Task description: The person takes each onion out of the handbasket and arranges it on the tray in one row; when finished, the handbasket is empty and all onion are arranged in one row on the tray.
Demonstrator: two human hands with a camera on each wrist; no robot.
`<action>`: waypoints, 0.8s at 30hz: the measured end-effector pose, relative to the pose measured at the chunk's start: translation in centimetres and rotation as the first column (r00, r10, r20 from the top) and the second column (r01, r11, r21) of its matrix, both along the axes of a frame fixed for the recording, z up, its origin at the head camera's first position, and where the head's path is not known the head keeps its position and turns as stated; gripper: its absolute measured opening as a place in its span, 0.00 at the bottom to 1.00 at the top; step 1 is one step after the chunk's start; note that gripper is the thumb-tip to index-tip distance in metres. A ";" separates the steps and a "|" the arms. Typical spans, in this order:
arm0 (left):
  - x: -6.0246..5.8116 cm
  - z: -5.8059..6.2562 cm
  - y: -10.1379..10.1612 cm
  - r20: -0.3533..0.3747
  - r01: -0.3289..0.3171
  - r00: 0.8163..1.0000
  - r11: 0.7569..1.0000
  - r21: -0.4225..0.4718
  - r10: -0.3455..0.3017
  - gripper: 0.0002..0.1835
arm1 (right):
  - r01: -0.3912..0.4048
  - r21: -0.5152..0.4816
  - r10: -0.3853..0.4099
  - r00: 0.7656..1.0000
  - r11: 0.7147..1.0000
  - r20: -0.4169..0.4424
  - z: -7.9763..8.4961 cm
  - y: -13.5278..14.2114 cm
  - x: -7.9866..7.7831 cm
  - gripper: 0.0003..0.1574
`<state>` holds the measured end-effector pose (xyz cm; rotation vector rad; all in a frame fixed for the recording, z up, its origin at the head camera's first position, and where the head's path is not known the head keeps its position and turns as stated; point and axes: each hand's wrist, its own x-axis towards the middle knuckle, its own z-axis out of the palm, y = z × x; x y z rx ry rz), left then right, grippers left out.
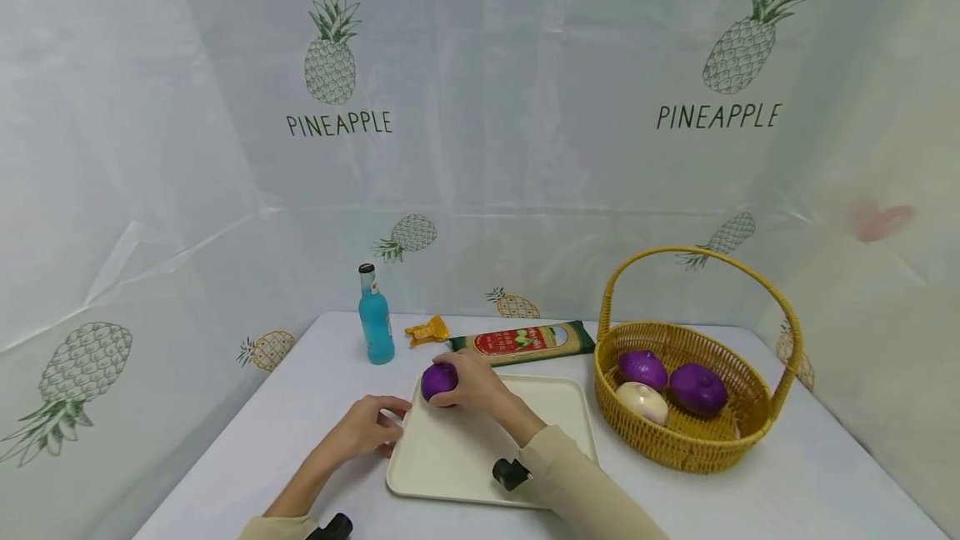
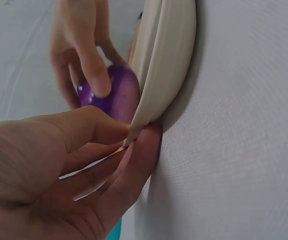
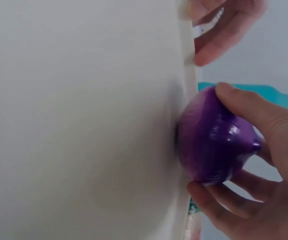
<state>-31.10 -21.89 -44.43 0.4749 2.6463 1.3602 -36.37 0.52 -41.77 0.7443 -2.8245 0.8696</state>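
A purple onion [image 1: 438, 383] is at the far left corner of the cream tray [image 1: 480, 457]. My right hand [image 1: 474, 386] grips it, thumb on one side and fingers on the other, as the right wrist view shows the onion [image 3: 216, 137] close against the tray surface. At the tray's left edge my left hand [image 1: 363, 427] pinches the rim between thumb and fingers; in the left wrist view the fingertips [image 2: 146, 142] lie under the rim.
Right of the tray stands a wicker basket [image 1: 678, 448] with two purple onions [image 1: 697, 388] and a white onion [image 1: 642, 402]. Behind the tray lie a green-ended pasta packet [image 1: 525, 342] and an orange wrapped snack [image 1: 427, 331]. A blue bottle [image 1: 376, 323] stands at the back left.
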 end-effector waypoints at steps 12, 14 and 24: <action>0.0 0.0 0.1 -0.011 0.004 1.000 1.000 0.001 -0.004 0.24 | 0.031 -0.055 -0.030 0.999 0.998 0.035 -0.4 -1.9 -0.3 0.39; -0.1 0.0 0.2 -0.009 0.002 1.000 1.000 -0.001 -0.002 0.24 | 0.034 -0.061 -0.031 0.998 0.998 0.046 -0.3 -1.9 -0.3 0.39; 0.4 0.2 0.2 -0.002 -0.021 1.000 1.000 -0.002 0.021 0.24 | 0.050 -0.049 -0.047 0.997 0.998 0.054 -0.5 -1.7 -0.3 0.43</action>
